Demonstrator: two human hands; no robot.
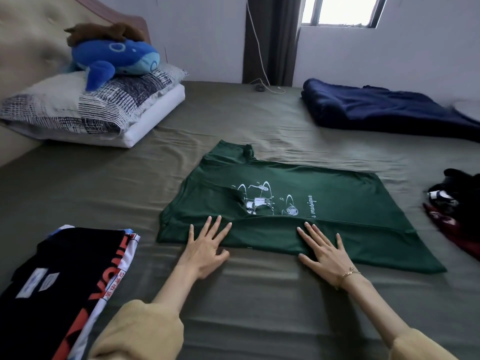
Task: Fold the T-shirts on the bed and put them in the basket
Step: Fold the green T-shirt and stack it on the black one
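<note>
left hand [205,245] and right hand [324,249] flat, fingers spread, on near folded edge of one green t-shirt [298,203]; bare sheet [259,294] in front; one folded stack [62,281] left.

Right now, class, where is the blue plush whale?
In the head view, the blue plush whale lies far left on the stacked pillows, against the headboard.

Both flat hands, left hand [205,246] and right hand [324,252], press the green T-shirt [324,203].
</note>
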